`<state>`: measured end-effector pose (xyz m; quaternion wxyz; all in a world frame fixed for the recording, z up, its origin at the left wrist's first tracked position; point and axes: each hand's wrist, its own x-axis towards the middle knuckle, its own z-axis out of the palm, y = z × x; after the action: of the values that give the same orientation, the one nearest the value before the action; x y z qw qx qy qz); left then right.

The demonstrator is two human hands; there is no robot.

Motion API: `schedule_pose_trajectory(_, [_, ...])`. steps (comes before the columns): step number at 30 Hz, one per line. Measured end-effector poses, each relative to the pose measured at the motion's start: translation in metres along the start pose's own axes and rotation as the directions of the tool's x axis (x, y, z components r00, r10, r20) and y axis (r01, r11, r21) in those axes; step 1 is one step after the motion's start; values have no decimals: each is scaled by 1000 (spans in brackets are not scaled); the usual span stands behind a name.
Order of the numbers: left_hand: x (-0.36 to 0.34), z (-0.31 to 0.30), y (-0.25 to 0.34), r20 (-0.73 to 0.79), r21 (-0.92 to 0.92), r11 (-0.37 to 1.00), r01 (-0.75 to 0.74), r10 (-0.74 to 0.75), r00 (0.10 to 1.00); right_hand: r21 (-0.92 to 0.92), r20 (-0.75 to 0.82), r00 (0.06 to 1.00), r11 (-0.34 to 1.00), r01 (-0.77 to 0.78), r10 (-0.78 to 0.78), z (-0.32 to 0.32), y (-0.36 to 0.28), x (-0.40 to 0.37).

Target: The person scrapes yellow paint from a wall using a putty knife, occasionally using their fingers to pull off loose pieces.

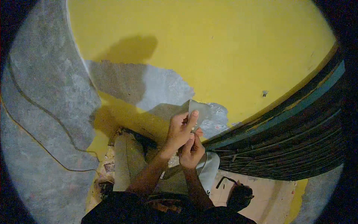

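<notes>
A thin, flat grey sheet or blade (pixel 192 106) stands up in front of my lap; its exact kind cannot be made out. My left hand (pixel 179 132) is closed on it, the thumb lying along its face. Just below and to the right, my right hand (pixel 192 154) is pinched with thumb and fingers together close to the left fingertips, at the lower end of the same piece. What lies between the right fingertips is mostly hidden. Behind the hands is a yellow wall (pixel 209 48) with a bare grey patch (pixel 164 85).
My bent legs in light trousers (pixel 128 160) lie below the hands. A dark slatted shutter-like structure (pixel 283 153) curves along the right. A dark object (pixel 239 196) with a curved black strip rests on the pale floor (pixel 276 194). Cables (pixel 48 155) run at left.
</notes>
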<state>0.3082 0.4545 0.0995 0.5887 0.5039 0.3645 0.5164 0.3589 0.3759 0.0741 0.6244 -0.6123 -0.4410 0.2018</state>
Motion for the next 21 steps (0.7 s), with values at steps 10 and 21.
schedule_pose_trajectory(10, [-1, 16, 20, -41, -201, 978, 50, -59, 997, 66, -44, 988, 987, 149, -147, 2, 21, 14])
schedule_pose_trajectory(21, [3, 19, 22, -107, -192, 981, 26, -47, 993, -99, 25, 973, 968, 230, -228, -11, -12, 19])
